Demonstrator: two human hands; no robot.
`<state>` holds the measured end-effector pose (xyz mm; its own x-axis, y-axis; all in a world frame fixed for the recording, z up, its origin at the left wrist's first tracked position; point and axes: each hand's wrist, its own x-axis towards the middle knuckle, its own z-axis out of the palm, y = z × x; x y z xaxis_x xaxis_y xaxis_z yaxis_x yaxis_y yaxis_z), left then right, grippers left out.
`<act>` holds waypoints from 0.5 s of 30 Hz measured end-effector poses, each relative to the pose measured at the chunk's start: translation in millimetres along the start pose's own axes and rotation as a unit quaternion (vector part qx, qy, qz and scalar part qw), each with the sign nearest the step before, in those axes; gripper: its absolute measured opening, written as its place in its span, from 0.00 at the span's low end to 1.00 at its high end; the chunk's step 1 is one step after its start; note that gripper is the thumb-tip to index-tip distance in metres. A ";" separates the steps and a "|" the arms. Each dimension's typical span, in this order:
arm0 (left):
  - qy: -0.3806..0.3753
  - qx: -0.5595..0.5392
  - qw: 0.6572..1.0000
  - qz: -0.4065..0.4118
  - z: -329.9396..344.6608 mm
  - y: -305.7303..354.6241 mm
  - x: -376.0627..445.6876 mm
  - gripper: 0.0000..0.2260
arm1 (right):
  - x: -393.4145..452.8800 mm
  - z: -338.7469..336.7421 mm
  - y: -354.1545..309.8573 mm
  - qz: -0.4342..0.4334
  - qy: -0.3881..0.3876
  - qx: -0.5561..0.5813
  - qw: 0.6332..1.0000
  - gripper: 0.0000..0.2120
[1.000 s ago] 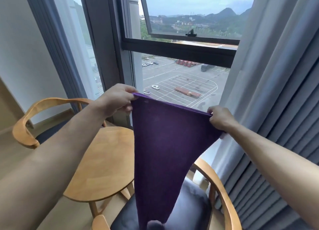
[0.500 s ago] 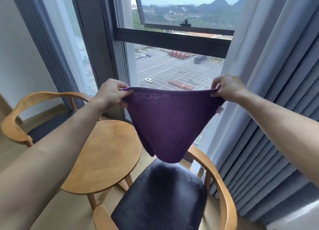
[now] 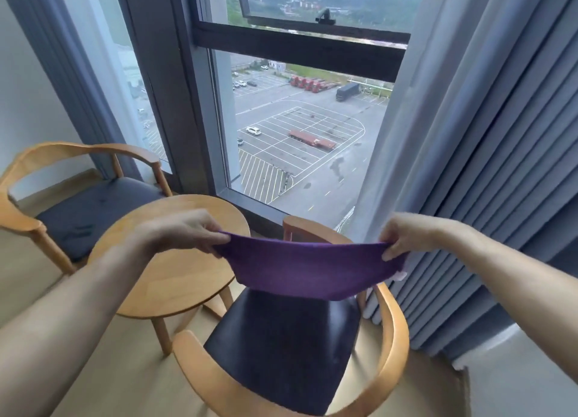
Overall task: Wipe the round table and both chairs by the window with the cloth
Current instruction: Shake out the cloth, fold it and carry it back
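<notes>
A purple cloth [image 3: 306,268] is stretched flat between my two hands, folded into a short band. My left hand [image 3: 190,230] pinches its left corner above the round wooden table [image 3: 175,279]. My right hand [image 3: 406,233] pinches the right corner beside the curtain. The cloth hangs in the air over the near chair [image 3: 291,344], which has a curved wooden backrest and a dark seat pad. The second chair [image 3: 84,203], of the same kind, stands at the left behind the table.
A tall window [image 3: 297,128] with a dark frame rises just behind the table. Grey pleated curtains [image 3: 488,153] hang at the right, close to the near chair. A pale wall [image 3: 28,97] closes off the left. Light wood floor [image 3: 103,379] shows below.
The long hanging cloth has been gathered into a short band. Both hands have dropped from window height to just above the table and near chair, and the view has tilted downward.
</notes>
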<state>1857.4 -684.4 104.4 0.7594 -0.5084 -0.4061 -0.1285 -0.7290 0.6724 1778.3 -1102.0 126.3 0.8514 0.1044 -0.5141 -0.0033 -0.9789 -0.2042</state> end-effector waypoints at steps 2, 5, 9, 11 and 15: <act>-0.049 0.007 0.998 -0.029 20.2 -11.2 -11.8 0.11 | -3.6 26.1 0.0 0.003 -0.066 0.012 0.998 0.13; -0.072 0.005 0.996 -0.055 50.9 -22.9 -20.3 0.12 | -3.7 59.3 4.0 0.021 -0.129 0.078 0.988 0.17; 0.005 -0.012 0.998 -0.065 86.7 -36.5 -6.1 0.12 | 14.6 94.4 11.3 0.069 -0.021 0.117 0.991 0.18; 0.055 -0.017 0.996 -0.068 102.2 -44.9 13.2 0.12 | 32.8 107.8 14.9 0.093 0.046 0.120 0.987 0.16; 0.101 0.013 0.990 -0.095 128.0 -71.9 79.8 0.10 | 84.8 135.6 22.2 0.136 0.101 0.091 0.981 0.13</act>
<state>1845.5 -731.2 -55.6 0.8836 -0.2599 -0.3895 0.0147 -0.8160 0.5779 1779.3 -1091.1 -34.8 0.8928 -0.2106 -0.3981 -0.3223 -0.9162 -0.2383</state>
